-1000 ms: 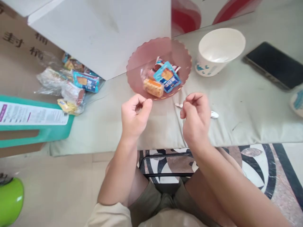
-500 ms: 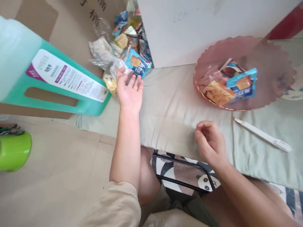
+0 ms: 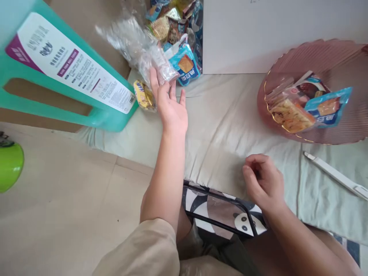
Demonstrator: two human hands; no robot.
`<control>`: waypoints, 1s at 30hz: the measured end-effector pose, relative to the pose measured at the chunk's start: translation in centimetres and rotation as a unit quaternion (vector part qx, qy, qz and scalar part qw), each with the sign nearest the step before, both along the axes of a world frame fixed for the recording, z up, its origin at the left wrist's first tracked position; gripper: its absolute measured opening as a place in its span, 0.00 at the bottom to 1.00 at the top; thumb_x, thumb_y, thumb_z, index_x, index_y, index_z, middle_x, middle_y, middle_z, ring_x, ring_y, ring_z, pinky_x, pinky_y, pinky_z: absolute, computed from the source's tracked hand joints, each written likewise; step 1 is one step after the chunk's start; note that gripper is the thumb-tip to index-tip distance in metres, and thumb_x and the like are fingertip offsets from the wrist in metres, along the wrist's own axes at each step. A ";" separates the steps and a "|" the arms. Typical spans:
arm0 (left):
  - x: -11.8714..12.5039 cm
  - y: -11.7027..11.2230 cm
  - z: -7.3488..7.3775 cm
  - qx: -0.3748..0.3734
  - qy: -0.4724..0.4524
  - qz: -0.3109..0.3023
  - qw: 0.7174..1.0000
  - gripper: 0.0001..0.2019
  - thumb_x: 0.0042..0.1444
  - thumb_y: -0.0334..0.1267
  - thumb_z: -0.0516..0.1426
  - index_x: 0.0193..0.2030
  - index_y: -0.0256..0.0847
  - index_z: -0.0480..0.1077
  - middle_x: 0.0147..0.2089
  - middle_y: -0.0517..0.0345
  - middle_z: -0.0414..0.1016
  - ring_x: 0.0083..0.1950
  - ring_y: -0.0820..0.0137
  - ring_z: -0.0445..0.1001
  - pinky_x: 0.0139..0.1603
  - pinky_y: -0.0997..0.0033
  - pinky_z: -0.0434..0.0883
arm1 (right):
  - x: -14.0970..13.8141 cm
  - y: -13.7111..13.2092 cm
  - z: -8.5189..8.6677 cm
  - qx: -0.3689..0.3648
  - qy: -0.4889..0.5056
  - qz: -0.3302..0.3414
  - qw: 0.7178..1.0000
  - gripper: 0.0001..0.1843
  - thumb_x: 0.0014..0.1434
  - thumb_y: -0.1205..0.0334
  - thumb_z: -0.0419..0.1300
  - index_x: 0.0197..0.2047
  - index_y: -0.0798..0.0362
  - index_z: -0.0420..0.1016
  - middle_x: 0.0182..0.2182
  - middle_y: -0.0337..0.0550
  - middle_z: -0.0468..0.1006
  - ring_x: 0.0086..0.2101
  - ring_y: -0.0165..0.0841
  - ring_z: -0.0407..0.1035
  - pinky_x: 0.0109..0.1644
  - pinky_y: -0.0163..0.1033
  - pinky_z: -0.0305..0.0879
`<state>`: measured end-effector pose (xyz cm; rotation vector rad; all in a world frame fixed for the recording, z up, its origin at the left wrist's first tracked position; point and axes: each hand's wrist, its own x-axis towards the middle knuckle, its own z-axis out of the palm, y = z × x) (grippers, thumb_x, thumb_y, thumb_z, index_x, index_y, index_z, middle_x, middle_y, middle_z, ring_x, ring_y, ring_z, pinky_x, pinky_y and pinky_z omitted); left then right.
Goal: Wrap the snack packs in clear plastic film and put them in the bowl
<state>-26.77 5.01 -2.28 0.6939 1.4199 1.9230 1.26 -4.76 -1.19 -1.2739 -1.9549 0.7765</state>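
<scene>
My left hand [image 3: 172, 105] is palm up with its fingers spread, touching a crumpled clear plastic wrapper [image 3: 159, 63]. Right of its fingertips lies a blue snack packet [image 3: 185, 63], and to their left a yellow snack packet [image 3: 145, 96]. Behind them is a heap of small wrapped snacks [image 3: 175, 25]. Loosely curled, my right hand [image 3: 264, 182] rests at the cloth's front part, with nothing visible in it. A pink ribbed bowl [image 3: 287, 61] with a gold rim holds another blue packet [image 3: 327, 106], a clear-wrapped cracker piece [image 3: 291, 115] and a reddish packet [image 3: 310, 86].
A large green jug [image 3: 109, 111] with a white label leans at the left. A white box [image 3: 276, 38] stands behind the cloth-covered surface [image 3: 221, 126]. Near the bowl lies a white cutter-like tool [image 3: 333, 172]. A lime-green bin [image 3: 10, 166] sits on the floor.
The view has shifted, with the jug and bowl appearing larger. My left hand's fingers have moved against the clear wrapper, which is lifted and spread more. My right hand stays curled.
</scene>
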 end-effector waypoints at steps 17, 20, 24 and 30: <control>2.8 -8.1 3.3 -0.056 -0.004 -0.262 0.963 0.20 0.47 0.51 0.73 0.40 0.46 0.72 0.42 0.62 0.73 0.35 0.76 0.74 0.31 0.77 0.76 | 0.7 1.0 -1.8 -0.114 0.162 0.016 0.980 0.22 0.64 0.52 0.60 0.59 0.48 0.68 0.48 0.50 0.80 0.44 0.39 0.79 0.47 0.47 0.77; 5.6 -7.5 3.2 -0.054 0.038 -0.408 0.911 0.16 0.54 0.50 0.69 0.41 0.46 0.73 0.44 0.60 0.74 0.34 0.76 0.72 0.31 0.76 0.75 | 1.6 1.8 -2.4 -0.080 0.205 0.074 0.973 0.42 0.64 0.41 0.62 0.74 0.43 0.52 0.70 0.56 0.64 0.68 0.48 0.65 0.67 0.58 0.69; 8.8 -6.9 2.7 -0.026 0.202 -0.497 0.843 0.05 0.62 0.41 0.63 0.43 0.44 0.75 0.43 0.58 0.77 0.35 0.75 0.70 0.34 0.76 0.70 | 2.6 2.0 -2.4 0.007 0.162 0.092 0.983 0.46 0.67 0.40 0.58 0.79 0.40 0.42 0.76 0.52 0.53 0.75 0.49 0.49 0.78 0.62 0.50; 11.1 -6.3 1.4 -0.021 0.301 -0.414 0.859 0.08 0.64 0.39 0.60 0.48 0.46 0.78 0.47 0.55 0.76 0.43 0.71 0.75 0.44 0.71 0.75 | 3.4 1.1 -1.8 0.037 0.048 0.052 0.997 0.41 0.68 0.44 0.56 0.79 0.47 0.52 0.73 0.57 0.55 0.74 0.55 0.50 0.75 0.66 0.55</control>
